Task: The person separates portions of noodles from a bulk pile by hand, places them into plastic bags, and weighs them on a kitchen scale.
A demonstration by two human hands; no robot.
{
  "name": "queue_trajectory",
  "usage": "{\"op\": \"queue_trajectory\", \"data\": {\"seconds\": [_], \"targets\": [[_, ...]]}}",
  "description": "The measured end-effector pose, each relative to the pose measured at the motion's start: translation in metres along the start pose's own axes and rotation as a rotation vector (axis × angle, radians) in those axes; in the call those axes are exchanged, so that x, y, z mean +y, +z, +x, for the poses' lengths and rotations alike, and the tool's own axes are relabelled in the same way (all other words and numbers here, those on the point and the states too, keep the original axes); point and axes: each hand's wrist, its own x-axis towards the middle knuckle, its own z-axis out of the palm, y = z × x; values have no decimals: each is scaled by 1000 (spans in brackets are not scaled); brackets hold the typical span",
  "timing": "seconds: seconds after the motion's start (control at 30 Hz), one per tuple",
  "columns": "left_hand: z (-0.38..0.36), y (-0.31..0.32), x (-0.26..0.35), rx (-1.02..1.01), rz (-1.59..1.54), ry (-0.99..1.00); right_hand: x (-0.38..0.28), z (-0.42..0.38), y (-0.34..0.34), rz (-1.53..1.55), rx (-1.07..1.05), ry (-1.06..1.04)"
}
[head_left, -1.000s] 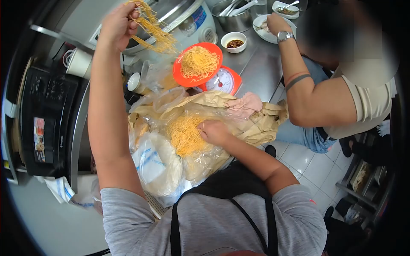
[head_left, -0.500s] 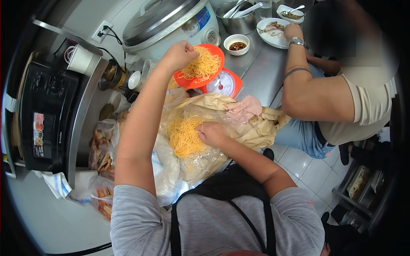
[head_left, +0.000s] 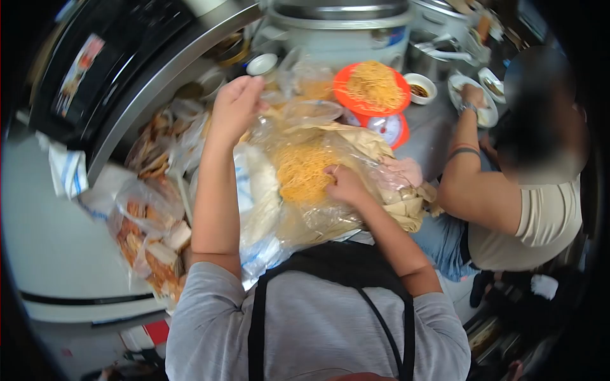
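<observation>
My left hand [head_left: 236, 109] is raised at the left of the plastic bags, its fingers curled together. Whether anything small is between them I cannot make out. My right hand [head_left: 347, 184] has its fingers closed at the right edge of a heap of thin yellow noodles [head_left: 304, 173]. The heap lies in an open clear plastic bag [head_left: 318, 219] in front of me. Beyond it, an orange dish [head_left: 343, 90] holds another pile of noodles [head_left: 376, 86] on an orange kitchen scale [head_left: 400, 136] with a white dial.
A large rice cooker [head_left: 340, 38] stands behind the scale, beside a white bowl of dark sauce [head_left: 419, 89]. Bagged meat [head_left: 149, 244] lies to the left, below a black oven [head_left: 121, 57]. A person [head_left: 486, 197] sits at the right, one hand over a white plate [head_left: 488, 115].
My left hand has left the noodles on the orange dish and moved left, away from the scale. My right hand stays at the bagged noodles. The view has turned left.
</observation>
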Motion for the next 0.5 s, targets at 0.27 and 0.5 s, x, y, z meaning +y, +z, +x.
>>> {"op": "queue_trajectory", "data": {"seconds": [0.27, 0.5], "targets": [[-99, -67, -100, 462, 116, -192, -90, 3, -48, -668, -215, 25], [-138, -65, -159, 466, 649, -363, -89, -7, -87, -547, 186, 32]]}}
